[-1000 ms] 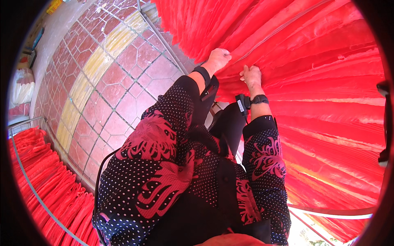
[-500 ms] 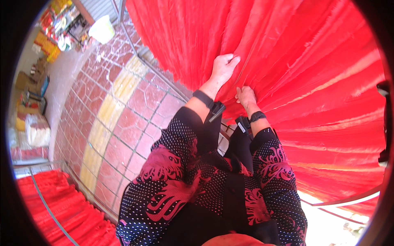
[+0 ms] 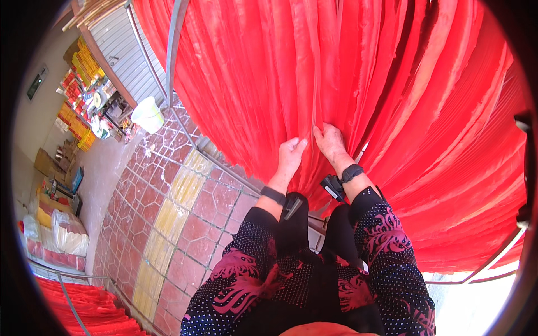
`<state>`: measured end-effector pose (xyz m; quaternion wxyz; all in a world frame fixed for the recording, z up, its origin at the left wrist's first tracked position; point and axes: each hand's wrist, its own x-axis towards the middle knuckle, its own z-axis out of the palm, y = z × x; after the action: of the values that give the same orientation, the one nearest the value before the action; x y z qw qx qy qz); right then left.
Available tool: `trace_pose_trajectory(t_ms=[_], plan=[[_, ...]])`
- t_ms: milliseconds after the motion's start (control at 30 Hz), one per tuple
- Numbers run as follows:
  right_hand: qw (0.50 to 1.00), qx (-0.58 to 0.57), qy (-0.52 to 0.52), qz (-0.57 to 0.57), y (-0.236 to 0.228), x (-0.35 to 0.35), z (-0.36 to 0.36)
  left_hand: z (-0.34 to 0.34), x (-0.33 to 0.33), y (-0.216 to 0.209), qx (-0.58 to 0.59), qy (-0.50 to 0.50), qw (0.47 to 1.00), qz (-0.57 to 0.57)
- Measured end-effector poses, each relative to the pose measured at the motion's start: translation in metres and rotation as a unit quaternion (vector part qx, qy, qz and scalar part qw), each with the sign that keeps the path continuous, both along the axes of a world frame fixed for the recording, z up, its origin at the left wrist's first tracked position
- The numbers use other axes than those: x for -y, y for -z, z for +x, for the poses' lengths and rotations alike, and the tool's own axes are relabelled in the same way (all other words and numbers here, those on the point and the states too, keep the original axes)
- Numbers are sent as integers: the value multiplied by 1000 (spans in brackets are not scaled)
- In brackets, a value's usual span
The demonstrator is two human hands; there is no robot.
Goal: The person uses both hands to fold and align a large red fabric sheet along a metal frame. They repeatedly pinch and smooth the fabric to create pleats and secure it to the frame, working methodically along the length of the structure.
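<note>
Long folds of thin red cloth [image 3: 252,73] hang close together in front of me and fill the far and right side. My left hand [image 3: 291,154] is closed, thumb up, pinching an edge of the red cloth. Just right of it and slightly farther off, my right hand [image 3: 332,142] has its thumb and fingers closed on a neighbouring fold, and some of its fingertips are hidden. A narrow gap separates the two hands. Both wrists carry black straps with small black devices.
A metal frame [image 3: 170,56] runs along the cloth's left side. A whitish bucket [image 3: 148,115] stands at the far left on the paved floor [image 3: 185,224]. Packed goods [image 3: 70,232] line the left wall. More red cloth [image 3: 84,308] lies at the near left.
My left hand has come nearer to me, and my right hand has moved slightly nearer too; it is now the farther one. The folds between them hang straighter, and the view has shifted.
</note>
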<state>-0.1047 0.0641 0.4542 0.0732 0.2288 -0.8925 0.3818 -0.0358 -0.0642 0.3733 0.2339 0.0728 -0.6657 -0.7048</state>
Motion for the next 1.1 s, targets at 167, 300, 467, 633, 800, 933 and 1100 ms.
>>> trace_pose_trajectory(t_ms=[167,300,467,633,800,933,1100], plan=[[989,-88,-37,-114,-49,-1,-4,0,-3,7,2,8,999,43],[987,-98,-36,-120,-69,-9,-2,3,-2,7,-14,-11,1000,3],[991,-96,-43,-84,-71,-21,-1,10,-5,-4,8,-12,1000,-3],[987,-114,-45,-107,-64,-24,-5,12,-6,-9,27,-9,999,18],[985,-114,-46,-121,-58,-26,-8,9,0,-2,35,-27,999,13],[988,-108,-36,-101,-50,-29,-9,11,3,10,40,-34,998,17],[989,-100,-36,-106,-36,-29,-9,23,0,36,49,-49,995,70]])
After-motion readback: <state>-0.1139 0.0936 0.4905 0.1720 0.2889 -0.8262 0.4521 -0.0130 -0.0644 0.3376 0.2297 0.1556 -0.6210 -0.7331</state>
